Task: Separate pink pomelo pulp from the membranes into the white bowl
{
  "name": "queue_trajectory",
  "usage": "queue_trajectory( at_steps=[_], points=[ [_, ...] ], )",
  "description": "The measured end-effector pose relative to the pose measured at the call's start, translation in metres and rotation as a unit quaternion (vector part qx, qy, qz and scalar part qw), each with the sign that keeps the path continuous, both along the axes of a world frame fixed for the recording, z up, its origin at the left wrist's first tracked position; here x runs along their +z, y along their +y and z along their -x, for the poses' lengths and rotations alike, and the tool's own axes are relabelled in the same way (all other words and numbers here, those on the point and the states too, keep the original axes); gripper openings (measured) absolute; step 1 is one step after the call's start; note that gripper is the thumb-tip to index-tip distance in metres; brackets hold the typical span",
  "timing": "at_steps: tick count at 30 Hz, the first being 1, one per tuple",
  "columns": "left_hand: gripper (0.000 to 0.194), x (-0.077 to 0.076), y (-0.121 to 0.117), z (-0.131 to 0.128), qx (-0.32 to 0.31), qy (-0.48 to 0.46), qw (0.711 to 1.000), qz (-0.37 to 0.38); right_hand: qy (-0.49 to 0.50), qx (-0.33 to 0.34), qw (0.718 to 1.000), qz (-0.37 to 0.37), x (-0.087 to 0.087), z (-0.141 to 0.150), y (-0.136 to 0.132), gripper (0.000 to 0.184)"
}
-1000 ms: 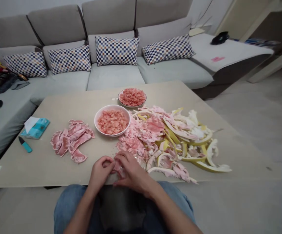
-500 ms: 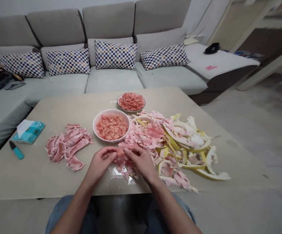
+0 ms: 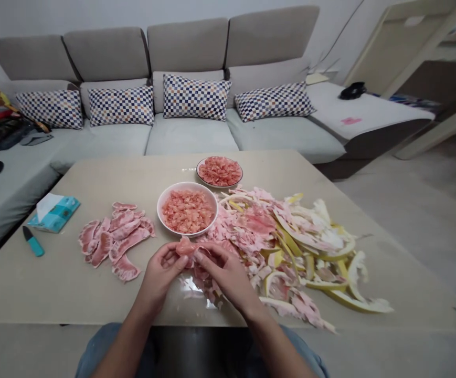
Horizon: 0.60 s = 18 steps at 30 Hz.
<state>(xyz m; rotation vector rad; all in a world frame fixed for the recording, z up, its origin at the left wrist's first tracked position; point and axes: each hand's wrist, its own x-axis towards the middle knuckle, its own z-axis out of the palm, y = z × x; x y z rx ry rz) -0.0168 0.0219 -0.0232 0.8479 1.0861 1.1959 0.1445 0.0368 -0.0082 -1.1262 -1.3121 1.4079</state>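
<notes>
Between my fingertips, just in front of the white bowl, is a piece of pink pomelo flesh [image 3: 186, 245]. My left hand [image 3: 163, 270] is closed on it with thumb and fingers. Pinched close beside it, my right hand [image 3: 225, 270] grips what looks like the membrane of the same segment; its fingers partly hide it. The white bowl [image 3: 159, 214] holds loose pink pulp, and a dark-rimmed plate [image 3: 240, 180] behind it carries more. Pomelo segments [image 3: 127, 241] still in their membranes lie in a pile to the left of my hands.
A heap of pomelo peel [image 3: 314, 247] and torn membranes covers the table's right part. A tissue pack [image 3: 56, 214] and a knife with a teal handle [image 3: 34, 244] lie at the left. Beyond the table [image 3: 105, 178] stands a grey sofa [image 3: 190, 136] with checked cushions.
My hands have shifted the pomelo piece slightly left and up towards the bowl, and more of the flesh now shows above my left fingers. The camera view has tilted a little.
</notes>
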Motion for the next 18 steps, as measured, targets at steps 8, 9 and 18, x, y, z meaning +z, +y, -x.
queue_trajectory(
  at_steps=[8,9,18],
  points=[
    [0.035,-0.0015,-0.0024,-0.0074,-0.011,0.034,0.999,0.002,-0.09,-0.028,0.995,-0.038,-0.0022,-0.0015,-0.0027,0.017],
    [0.034,-0.0019,-0.0026,-0.0078,-0.006,0.051,0.999,-0.003,-0.111,-0.031,0.991,-0.065,-0.0029,-0.0017,-0.0031,0.015],
    [0.032,-0.0003,-0.0067,-0.0075,-0.018,0.078,0.997,0.0,-0.131,-0.068,0.986,-0.074,-0.003,0.0021,-0.0063,0.01]
  ],
)
